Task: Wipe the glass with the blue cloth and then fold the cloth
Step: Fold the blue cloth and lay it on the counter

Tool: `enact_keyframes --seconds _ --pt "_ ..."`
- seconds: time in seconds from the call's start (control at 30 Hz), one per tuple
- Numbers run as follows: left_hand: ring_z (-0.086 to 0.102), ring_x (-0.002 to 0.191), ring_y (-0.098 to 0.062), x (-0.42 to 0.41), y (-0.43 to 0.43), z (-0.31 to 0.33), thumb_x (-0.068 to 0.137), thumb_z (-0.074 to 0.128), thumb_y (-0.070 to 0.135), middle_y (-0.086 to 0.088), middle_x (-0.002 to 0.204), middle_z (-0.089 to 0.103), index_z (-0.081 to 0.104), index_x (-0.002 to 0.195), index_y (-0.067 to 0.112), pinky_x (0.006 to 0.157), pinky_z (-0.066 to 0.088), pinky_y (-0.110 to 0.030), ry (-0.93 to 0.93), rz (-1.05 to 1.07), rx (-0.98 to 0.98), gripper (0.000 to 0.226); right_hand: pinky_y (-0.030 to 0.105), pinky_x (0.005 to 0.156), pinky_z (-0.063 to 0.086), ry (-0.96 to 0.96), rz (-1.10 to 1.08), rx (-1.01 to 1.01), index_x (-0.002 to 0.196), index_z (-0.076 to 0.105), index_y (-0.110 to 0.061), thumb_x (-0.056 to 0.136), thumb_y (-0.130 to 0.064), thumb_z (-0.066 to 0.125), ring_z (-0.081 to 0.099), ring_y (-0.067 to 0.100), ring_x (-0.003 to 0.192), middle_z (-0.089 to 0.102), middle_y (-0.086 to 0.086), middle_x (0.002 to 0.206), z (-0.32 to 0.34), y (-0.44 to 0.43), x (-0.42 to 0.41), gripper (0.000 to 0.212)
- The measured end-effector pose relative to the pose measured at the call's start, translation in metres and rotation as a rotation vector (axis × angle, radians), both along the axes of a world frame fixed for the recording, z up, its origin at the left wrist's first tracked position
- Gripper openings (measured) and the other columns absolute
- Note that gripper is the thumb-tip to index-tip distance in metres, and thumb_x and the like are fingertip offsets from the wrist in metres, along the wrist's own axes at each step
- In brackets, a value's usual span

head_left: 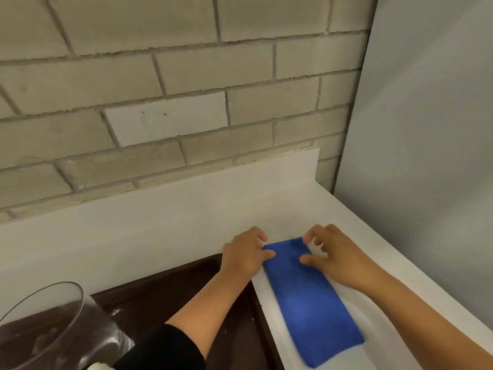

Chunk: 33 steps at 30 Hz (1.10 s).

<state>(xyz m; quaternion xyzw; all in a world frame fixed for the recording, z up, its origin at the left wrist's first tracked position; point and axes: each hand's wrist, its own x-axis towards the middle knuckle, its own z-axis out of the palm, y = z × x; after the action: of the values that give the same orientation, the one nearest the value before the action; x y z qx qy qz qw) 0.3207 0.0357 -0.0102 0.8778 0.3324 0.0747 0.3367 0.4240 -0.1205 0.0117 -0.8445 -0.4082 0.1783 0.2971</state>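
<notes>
Both hands sit at the far end of the blue cloth (309, 295), fingers curled and loosely spread; left hand (246, 256) touches the far-left corner with its fingertips, right hand (330, 256) hooks over the far-right corner, thumb resting on the fabric. Whether either actually pinches an edge, cannot tell. Cloth lies flat on the white counter (186, 231) as a long narrow strip, long axis running from the grip back toward the person. Next fold likely brings the far end toward the near end; both hands equally close. Glass (53, 324) stands well off beyond the left hand. No readable writing or labels.
</notes>
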Motion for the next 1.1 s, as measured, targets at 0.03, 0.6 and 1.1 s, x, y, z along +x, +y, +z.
enact_keyframes --seconds 0.03,0.6,1.1 --pt "0.060 0.096 -0.020 -0.002 -0.001 0.000 0.079 0.063 0.026 0.001 0.096 0.065 0.059 0.102 0.015 0.091 0.041 -0.034 -0.033 -0.008 -0.019 0.025 0.019 0.073 0.036 -0.008 0.131 -0.041 0.080 0.046 -0.044 0.068 -0.041 0.066 0.046 0.009 0.089 0.043 -0.007 0.094 0.002 -0.013 -0.011 0.024" --pt "0.055 0.114 -0.024 -0.013 -0.023 0.004 0.087 0.056 0.018 -0.013 0.126 0.057 0.057 0.121 0.006 0.098 0.041 -0.029 -0.033 -0.022 0.008 0.036 0.015 0.059 0.035 -0.027 0.426 -0.362 0.085 0.066 -0.015 0.074 -0.029 0.067 0.046 0.002 0.063 0.047 -0.016 0.069 0.017 -0.020 -0.058 0.017" --pt "0.046 0.123 -0.022 -0.076 -0.062 0.017 0.085 0.057 0.027 -0.010 0.135 0.049 0.051 0.127 0.013 0.109 0.030 -0.036 -0.007 -0.087 0.163 0.044 0.022 0.066 0.041 -0.175 0.363 -0.347 0.085 0.066 -0.010 0.078 -0.020 0.060 0.050 0.010 0.071 0.055 -0.006 0.074 0.007 -0.033 -0.075 0.013"
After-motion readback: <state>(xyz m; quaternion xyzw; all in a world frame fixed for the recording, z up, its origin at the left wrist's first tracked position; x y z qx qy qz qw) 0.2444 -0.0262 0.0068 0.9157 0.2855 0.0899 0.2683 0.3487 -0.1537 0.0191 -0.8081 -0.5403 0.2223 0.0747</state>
